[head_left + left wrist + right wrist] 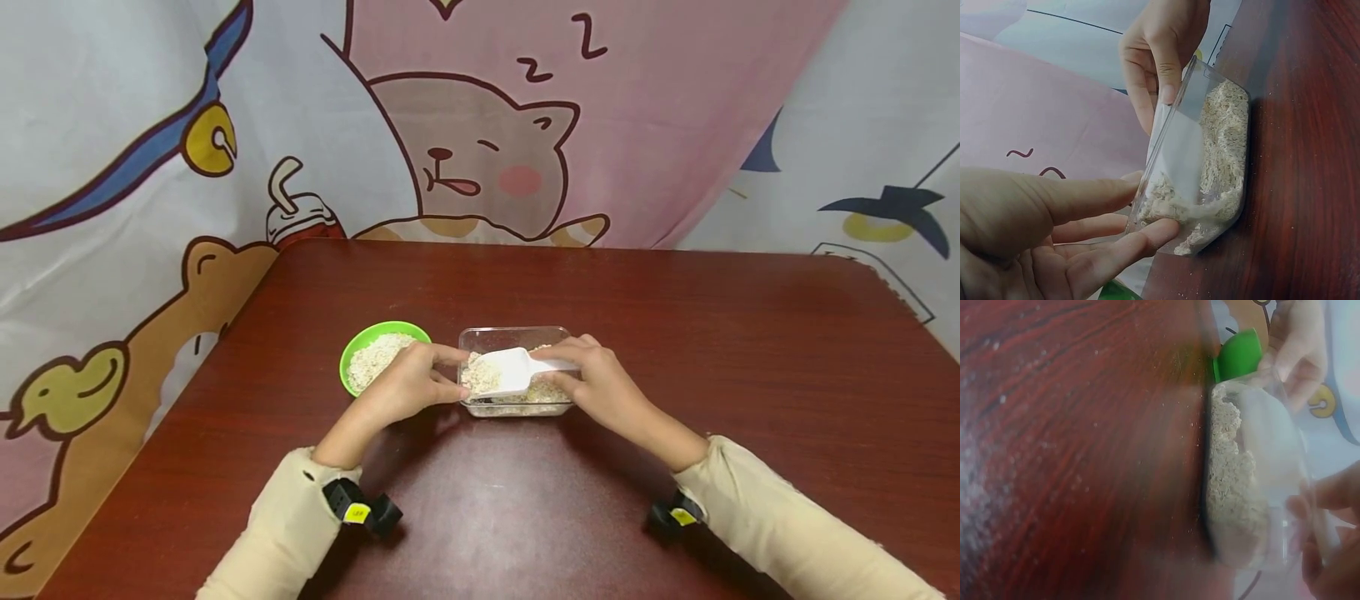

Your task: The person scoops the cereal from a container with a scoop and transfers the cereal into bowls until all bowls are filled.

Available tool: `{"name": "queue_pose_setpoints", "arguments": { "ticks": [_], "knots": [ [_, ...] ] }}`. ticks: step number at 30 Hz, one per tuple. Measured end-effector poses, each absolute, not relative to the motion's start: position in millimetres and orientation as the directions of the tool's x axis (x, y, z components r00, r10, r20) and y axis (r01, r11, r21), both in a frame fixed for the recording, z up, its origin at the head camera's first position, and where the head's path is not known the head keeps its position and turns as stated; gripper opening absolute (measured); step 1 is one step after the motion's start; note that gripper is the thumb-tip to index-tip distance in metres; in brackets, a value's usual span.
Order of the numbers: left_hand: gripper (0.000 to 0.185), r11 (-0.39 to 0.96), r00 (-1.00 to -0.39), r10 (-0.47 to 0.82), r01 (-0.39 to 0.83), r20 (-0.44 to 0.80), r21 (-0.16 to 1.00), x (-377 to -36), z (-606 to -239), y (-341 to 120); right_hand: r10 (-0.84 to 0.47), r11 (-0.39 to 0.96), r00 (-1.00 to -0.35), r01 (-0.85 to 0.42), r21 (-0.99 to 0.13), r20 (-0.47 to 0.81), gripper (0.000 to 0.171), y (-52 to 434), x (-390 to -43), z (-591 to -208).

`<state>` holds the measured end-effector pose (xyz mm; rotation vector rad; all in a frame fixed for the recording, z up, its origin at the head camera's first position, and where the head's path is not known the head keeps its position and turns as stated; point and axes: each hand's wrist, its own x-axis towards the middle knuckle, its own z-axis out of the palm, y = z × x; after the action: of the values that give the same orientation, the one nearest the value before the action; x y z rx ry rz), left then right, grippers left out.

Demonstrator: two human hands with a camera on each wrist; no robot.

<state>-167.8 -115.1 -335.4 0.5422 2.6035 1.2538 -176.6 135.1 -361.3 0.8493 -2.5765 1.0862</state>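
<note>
A clear plastic container (512, 333) of oat flakes stands on the dark red table (712, 333). My left hand (408, 385) grips its left end, with a finger on the far rim and the thumb on the near side; its fingers (1116, 247) lie against the wall. My right hand (603, 387) pinches the handle of a white scoop (510, 371), whose bowl lies inside the container with flakes heaped at its mouth. Just left of the container is a green bowl (352, 350) holding more oat flakes. Seen from the right wrist, the container (1235, 487) stands next to the bowl (1238, 356).
A cartoon-printed cloth (480, 125) hangs behind the table and drapes down at its left. Small crumbs of oat lie scattered on the wood (1085, 425) near the container. The table's left edge runs close to the green bowl.
</note>
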Motion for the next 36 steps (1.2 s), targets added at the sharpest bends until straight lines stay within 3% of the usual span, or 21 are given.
{"name": "queue_pose_setpoints", "arguments": {
  "ticks": [36],
  "knots": [
    [0.034, 0.516, -0.929, 0.363, 0.262, 0.069, 0.816, -163.5, -323.5, -149.5, -0.349, 0.459, -0.788, -0.616, -0.640, 0.508, 0.026, 141.4, -197.5, -342.0]
  ]
}}
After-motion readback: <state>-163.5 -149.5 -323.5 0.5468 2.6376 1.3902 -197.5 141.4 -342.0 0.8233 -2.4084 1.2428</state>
